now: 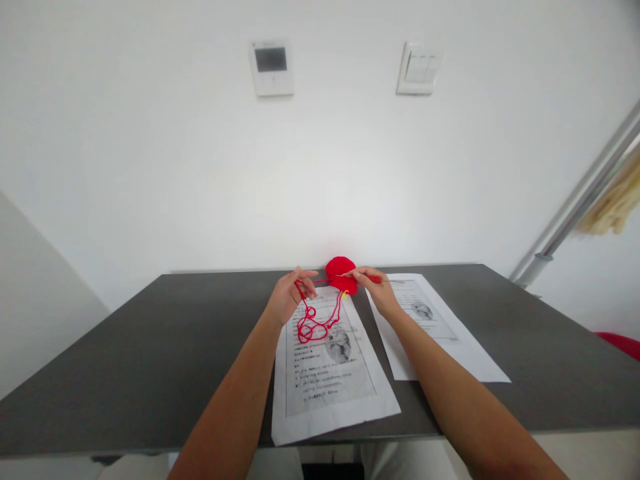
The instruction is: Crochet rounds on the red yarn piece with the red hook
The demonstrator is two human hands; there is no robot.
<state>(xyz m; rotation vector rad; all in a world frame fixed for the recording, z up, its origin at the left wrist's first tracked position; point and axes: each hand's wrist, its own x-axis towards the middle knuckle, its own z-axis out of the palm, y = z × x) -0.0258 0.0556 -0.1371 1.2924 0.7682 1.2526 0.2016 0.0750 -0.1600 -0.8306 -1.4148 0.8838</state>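
Note:
Red yarn [306,340] runs over the fingers of my left hand [291,295], which is partly closed with the index finger stretched toward the right. Loose loops of that yarn hang down across a printed sheet [330,400]. My right hand [376,287] pinches a thin crochet hook [397,281], whose shaft points left across the front of a round red yarn piece [341,267] at the back of the table. A strand links this piece with my left hand. At its lower edge sits a small yellow marker [345,293].
A second printed sheet [440,327] lies under and beyond my right forearm on the dark table [175,360]. The white wall [330,167] rises behind the table's back edge. A grey pole [575,213] leans at the right, and something red [620,345] shows near the right edge.

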